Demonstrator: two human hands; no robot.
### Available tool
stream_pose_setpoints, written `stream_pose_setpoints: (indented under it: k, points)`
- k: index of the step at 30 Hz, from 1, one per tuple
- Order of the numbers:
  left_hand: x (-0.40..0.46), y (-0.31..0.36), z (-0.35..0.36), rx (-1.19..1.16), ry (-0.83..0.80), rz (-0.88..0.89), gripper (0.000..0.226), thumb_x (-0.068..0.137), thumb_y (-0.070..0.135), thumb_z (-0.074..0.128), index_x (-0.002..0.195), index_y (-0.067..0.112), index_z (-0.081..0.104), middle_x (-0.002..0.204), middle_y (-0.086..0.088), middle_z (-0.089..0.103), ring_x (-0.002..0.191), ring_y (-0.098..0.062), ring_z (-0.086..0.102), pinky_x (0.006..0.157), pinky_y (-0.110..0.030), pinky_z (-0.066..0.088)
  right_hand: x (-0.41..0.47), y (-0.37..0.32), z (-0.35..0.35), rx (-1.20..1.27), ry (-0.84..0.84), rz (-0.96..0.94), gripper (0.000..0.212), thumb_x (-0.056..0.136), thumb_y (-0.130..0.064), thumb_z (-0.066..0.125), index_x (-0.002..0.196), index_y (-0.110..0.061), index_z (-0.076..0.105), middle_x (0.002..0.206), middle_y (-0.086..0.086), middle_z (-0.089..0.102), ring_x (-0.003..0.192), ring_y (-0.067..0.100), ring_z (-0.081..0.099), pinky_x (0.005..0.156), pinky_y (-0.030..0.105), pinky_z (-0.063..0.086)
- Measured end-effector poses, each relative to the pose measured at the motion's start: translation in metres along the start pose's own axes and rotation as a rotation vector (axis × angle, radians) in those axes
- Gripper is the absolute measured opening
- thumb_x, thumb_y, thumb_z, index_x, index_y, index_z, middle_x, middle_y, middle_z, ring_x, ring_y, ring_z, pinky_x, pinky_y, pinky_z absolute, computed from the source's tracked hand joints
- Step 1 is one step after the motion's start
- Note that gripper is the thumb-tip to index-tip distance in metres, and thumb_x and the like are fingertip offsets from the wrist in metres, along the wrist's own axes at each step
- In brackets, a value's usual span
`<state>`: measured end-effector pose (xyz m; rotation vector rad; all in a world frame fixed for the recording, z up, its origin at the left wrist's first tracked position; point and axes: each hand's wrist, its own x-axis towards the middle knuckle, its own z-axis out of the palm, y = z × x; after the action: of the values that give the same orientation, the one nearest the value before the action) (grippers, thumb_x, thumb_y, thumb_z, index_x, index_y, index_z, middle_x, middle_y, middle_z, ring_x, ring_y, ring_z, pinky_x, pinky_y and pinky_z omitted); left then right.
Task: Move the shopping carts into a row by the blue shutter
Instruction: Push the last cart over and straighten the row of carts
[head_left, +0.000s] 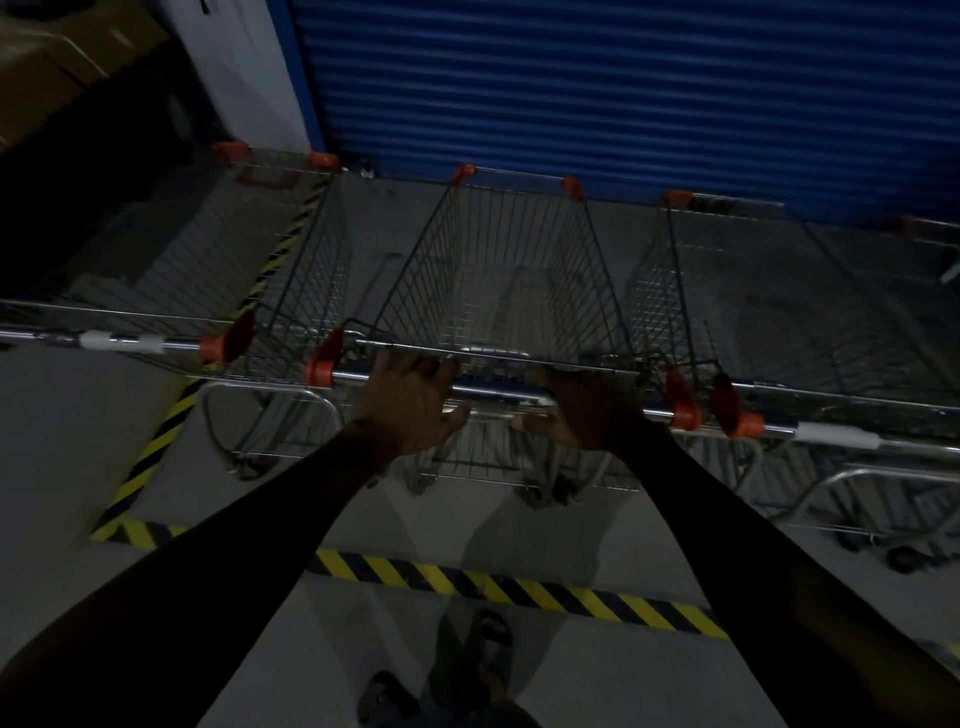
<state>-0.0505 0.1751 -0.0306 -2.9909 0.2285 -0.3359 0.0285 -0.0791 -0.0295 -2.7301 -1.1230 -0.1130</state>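
Note:
Three wire shopping carts with orange corner caps stand side by side, noses toward the blue shutter (597, 83). My left hand (410, 402) and my right hand (582, 410) both grip the chrome handle bar (498, 391) of the middle cart (509, 270). The left cart (291, 260) sits close beside it, its handle ending near my left hand. The right cart (753, 291) stands just as close on the other side. A fourth cart's orange corner (909, 224) shows at the far right edge.
Yellow-and-black hazard tape (519, 587) crosses the grey floor in front of my feet and runs up the left side (156, 441). Cardboard boxes (62, 57) are stacked at the upper left beside a white pillar (244, 67).

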Motion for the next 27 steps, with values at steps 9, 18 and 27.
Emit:
stream_pose_setpoints:
  k: [9,18,27]
  points:
    - [-0.015,-0.039,-0.018,-0.069,0.184,-0.085,0.053,0.088,0.048,0.048,0.128,0.014,0.055,0.128,-0.007,0.057,0.123,-0.032,0.047,0.096,-0.052,0.033,0.071,-0.086,-0.011,0.127,0.159,0.029,0.046,0.09,-0.045,0.046,0.122,-0.014,0.06,0.116,0.008,0.064,0.106,0.031,0.058,0.088,0.046,0.046]
    - [-0.037,-0.149,-0.014,-0.051,0.297,-0.149,0.042,0.083,0.038,0.047,0.114,0.012,0.059,0.108,-0.008,0.063,0.107,-0.032,0.053,0.09,-0.049,0.036,0.161,-0.22,0.011,0.153,0.156,-0.026,0.056,0.079,-0.039,0.029,0.105,-0.005,0.064,0.101,0.016,0.064,0.093,0.036,0.059,0.077,0.045,0.047]
    - [-0.063,-0.319,-0.02,-0.238,0.152,-0.15,0.039,0.069,0.033,0.04,0.094,0.017,0.066,0.094,-0.006,0.068,0.092,-0.032,0.06,0.083,-0.043,0.039,0.251,-0.349,0.049,0.078,0.225,-0.065,0.034,0.079,-0.031,0.048,0.097,-0.005,0.062,0.092,0.014,0.061,0.082,0.038,0.058,0.066,0.042,0.048]
